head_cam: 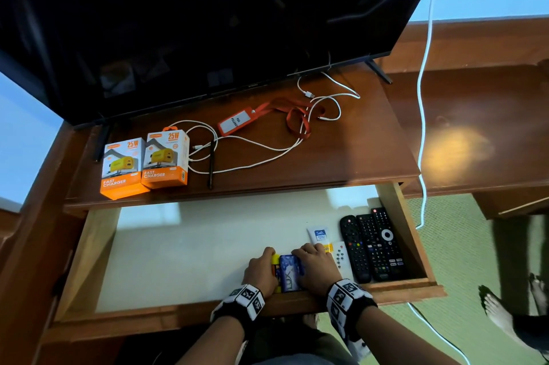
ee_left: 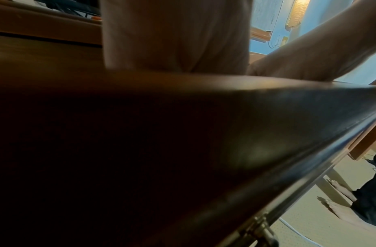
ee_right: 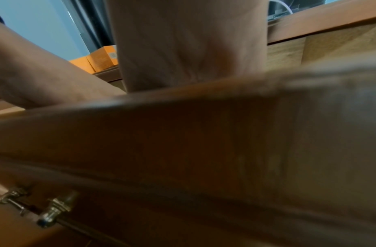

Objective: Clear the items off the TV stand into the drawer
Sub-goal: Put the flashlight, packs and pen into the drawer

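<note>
In the head view both my hands are down in the open drawer [head_cam: 98,248], near its front edge. My left hand [head_cam: 263,268] curls over a yellow box [head_cam: 275,260]. Beside it my right hand [head_cam: 315,266] curls over a blue Lux soap box [head_cam: 288,273] that lies against the yellow one. On the TV stand top [head_cam: 356,150] stand two orange-and-white charger boxes [head_cam: 145,164], a black pen [head_cam: 211,164], loose white cables [head_cam: 267,144] and an orange lanyard badge [head_cam: 237,122]. Both wrist views show only a palm heel and the drawer front [ee_left: 183,133]; fingers are hidden there.
Three black remotes [head_cam: 371,242], a small white remote [head_cam: 340,256] and a white Safi tube [head_cam: 319,238] lie at the drawer's right end. The TV [head_cam: 208,22] overhangs the stand. A white cable [head_cam: 423,127] hangs at the right. Another person's bare feet [head_cam: 502,314] stand on the green floor.
</note>
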